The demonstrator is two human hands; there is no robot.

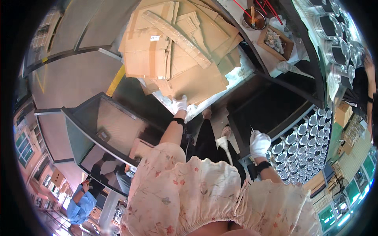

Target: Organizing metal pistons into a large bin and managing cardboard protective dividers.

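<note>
My left hand [180, 104], in a white glove, is at the near edge of a stack of flattened brown cardboard boxes [199, 82]. Its fingers lie over the top cardboard sheet and appear to grip the edge. To the right, my right hand [260, 144], also gloved in white, is closed beside a rack of shiny round metal parts [301, 141]. A thin pale tip sticks up from its fingers; what it belongs to is too small to make out. Taped seams and a white label [155, 38] show on the cardboard.
A dark-framed table [271, 106] stands right of the cardboard, with a bowl [254, 19] and an open carton [275, 42] beyond. Metal-edged bins [106, 129] stand at left. One person in blue [80, 206] is at lower left; another person's arm [369, 74] shows at far right.
</note>
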